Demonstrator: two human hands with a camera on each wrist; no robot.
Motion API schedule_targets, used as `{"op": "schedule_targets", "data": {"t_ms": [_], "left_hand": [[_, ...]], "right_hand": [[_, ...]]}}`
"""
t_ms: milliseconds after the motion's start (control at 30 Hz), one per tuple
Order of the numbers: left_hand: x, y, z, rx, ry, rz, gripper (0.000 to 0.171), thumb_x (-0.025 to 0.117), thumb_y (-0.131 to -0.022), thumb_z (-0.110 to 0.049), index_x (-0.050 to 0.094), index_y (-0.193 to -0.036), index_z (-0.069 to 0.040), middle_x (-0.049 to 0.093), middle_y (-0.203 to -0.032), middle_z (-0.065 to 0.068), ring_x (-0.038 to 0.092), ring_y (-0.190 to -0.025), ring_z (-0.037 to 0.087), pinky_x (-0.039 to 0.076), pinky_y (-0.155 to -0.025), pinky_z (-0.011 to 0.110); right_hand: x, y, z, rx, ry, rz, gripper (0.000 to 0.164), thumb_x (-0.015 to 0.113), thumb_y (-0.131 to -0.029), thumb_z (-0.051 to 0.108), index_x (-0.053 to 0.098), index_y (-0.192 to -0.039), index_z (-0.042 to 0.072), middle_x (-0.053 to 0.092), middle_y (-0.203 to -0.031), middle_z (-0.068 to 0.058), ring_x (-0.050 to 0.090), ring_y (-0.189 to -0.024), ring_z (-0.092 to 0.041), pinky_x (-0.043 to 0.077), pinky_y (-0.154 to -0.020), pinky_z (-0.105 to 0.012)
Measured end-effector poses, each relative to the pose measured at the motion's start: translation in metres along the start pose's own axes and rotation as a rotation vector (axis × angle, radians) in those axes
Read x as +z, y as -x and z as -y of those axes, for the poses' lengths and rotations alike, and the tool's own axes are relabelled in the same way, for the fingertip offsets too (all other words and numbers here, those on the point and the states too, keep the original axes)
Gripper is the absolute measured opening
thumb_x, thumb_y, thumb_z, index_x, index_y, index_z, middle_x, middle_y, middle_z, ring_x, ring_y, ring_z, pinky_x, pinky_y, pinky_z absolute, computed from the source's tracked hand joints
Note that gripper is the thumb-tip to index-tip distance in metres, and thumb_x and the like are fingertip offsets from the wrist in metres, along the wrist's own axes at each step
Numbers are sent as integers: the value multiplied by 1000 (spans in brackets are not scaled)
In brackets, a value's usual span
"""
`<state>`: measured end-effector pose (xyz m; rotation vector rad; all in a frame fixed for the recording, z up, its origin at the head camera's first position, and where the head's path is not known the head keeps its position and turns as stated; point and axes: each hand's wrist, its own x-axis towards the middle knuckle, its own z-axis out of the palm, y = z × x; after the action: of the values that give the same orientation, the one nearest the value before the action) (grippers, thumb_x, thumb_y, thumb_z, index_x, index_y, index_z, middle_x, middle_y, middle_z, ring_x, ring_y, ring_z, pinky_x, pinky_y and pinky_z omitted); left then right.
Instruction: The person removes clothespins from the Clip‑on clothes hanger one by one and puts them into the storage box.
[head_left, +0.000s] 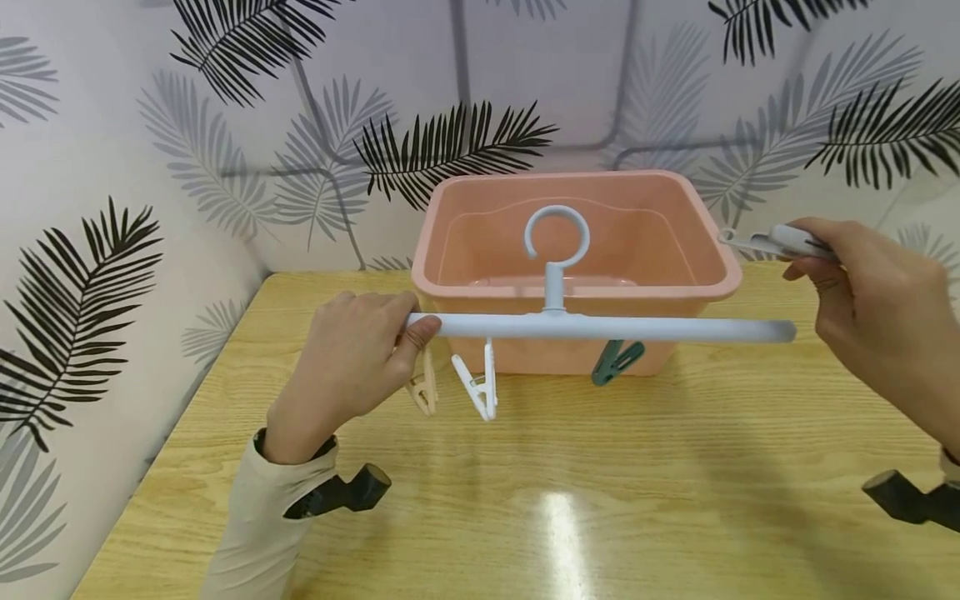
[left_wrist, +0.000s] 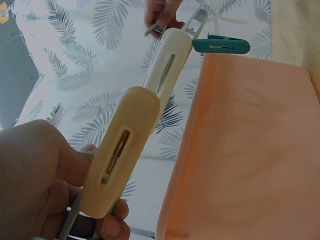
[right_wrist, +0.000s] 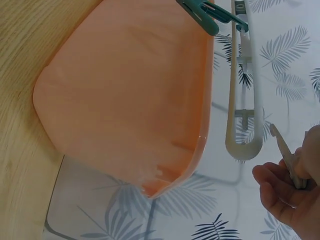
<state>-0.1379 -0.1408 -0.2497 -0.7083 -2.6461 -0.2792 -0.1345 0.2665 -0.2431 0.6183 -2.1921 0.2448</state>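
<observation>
My left hand [head_left: 345, 358] grips the left end of a pale grey plastic hanger [head_left: 660, 330], thumb along the bar, hook upward. Three clothespins hang from the bar: a beige clothespin [left_wrist: 120, 155] beside the left hand, a white clothespin [head_left: 489, 385] just right of it, and a dark green clothespin [head_left: 617, 363] right of the hook. Off the bar's free right end, my right hand [head_left: 885, 304] pinches a light grey clothespin [head_left: 798, 240] between thumb and fingers. It points left, apart from the hanger in the right wrist view.
Behind the hanger stands a pink plastic tub [head_left: 637, 292] at the back of the wood-grain table [head_left: 480, 517]. A leaf-patterned cloth [head_left: 225, 125] covers the wall behind and to the left. Black wrist mounts [head_left: 341, 493] sit on both forearms.
</observation>
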Motion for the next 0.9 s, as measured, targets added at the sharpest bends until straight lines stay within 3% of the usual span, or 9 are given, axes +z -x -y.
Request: {"op": "schedule_targets", "data": {"t_ms": [267, 367, 433, 533, 600, 767, 900], "left_hand": [[-2, 0, 1, -8, 31, 40, 33, 52, -98, -27, 48, -68, -15, 39, -55, -4, 37, -48, 15, 28, -44, 29], [-2, -1, 1, -4, 33, 48, 32, 52, -98, -27, 48, -69, -14, 39, -55, -4, 37, -48, 15, 28, -44, 29], [-1, 0, 1, -3, 36, 49, 32, 52, -99, -26, 49, -69, -14, 39, -56, -4, 37, -47, 15, 28, -43, 29], [-1, 1, 1, -8, 40, 51, 32, 51, -99, -26, 48, -69, -14, 39, -56, -4, 37, -47, 14, 28, -43, 29], [-1, 2, 1, -15, 41, 56, 33, 51, -99, -26, 48, -68, -15, 39, -55, -4, 37, -46, 14, 28, -43, 29], [0, 2, 2, -16, 24, 60, 33, 53, -98, -26, 47, -68, -14, 38, -55, -4, 37, -46, 15, 29, -43, 29], [-2, 1, 2, -11, 21, 60, 33, 53, -98, -27, 47, -68, -14, 38, -55, -4, 37, -46, 15, 28, -42, 29]], "right_hand": [[6, -5, -6, -19, -35, 14, 27, 56, -89, -13, 54, -116, -12, 65, -86, -23, 63, -74, -38, 47, -67, -40], [7, -8, -8, -32, -58, 14, 26, 53, -96, 4, 55, -116, -12, 66, -88, -25, 64, -75, -39, 46, -67, -40], [7, -10, -9, -59, -61, 23, 35, 48, -99, 18, 55, -116, -12, 66, -88, -25, 63, -73, -39, 43, -62, -42], [7, -15, -13, -81, -66, 29, 48, 42, -99, 31, 56, -114, -12, 65, -86, -25, 63, -67, -37, 41, -60, -32], [9, -18, -16, -99, -70, 24, 45, 44, -99, 30, 56, -112, -12, 66, -84, -24, 60, -61, -33, 36, -57, -27], [14, -21, -23, -68, -70, 53, 24, 64, -91, 4, 56, -108, -10, 66, -80, -24, 59, -57, -33, 34, -51, -18], [17, -24, -29, -45, -66, 63, 25, 62, -94, 14, 56, -105, -8, 65, -76, -22, 60, -58, -35, 36, -54, -15]]}}
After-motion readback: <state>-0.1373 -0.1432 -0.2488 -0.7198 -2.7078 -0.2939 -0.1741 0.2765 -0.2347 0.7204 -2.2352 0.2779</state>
